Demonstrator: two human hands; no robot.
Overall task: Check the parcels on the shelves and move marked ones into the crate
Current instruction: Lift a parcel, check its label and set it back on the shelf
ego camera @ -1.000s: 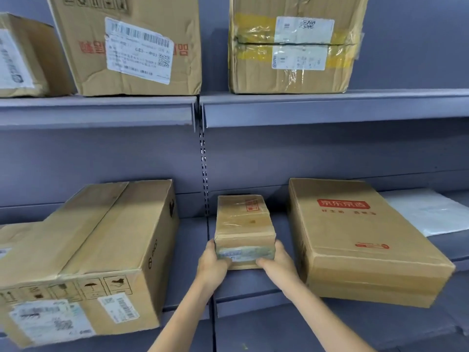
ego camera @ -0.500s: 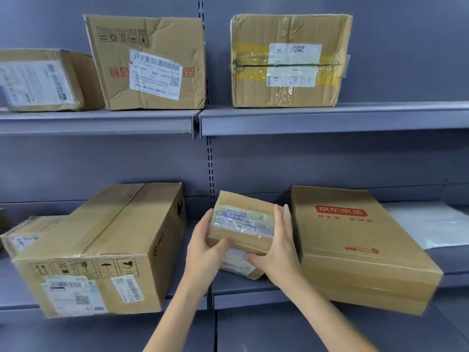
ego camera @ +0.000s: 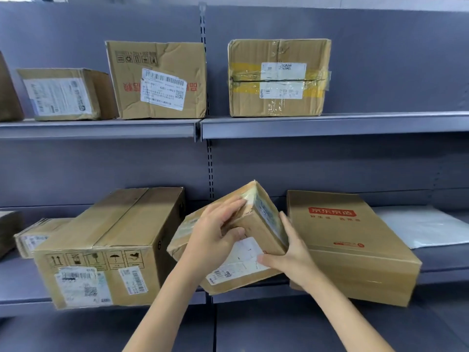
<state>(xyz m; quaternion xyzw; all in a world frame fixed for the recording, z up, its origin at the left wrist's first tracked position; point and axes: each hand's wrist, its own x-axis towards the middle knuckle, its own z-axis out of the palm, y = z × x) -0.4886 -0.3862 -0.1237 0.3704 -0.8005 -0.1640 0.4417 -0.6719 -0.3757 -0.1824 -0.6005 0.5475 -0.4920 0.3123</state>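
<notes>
A small brown cardboard parcel [ego camera: 256,224] is tilted up in front of the lower shelf [ego camera: 436,273], its white-labelled face turned toward me. My left hand [ego camera: 215,235] grips its left side, fingers over the top and thumb on the near face. My right hand [ego camera: 291,252] holds the right side, thumb on the white label. No crate is in view.
On the lower shelf stand a large box with handling symbols [ego camera: 106,250], a flat box with a red logo [ego camera: 350,245], a white mailer [ego camera: 421,227] and a small parcel [ego camera: 33,237]. Three labelled boxes sit on the upper shelf [ego camera: 330,125].
Both hands have lifted the small parcel off the lower shelf and rotated it, turning its underside with the white label toward me. The view has tilted upward.
</notes>
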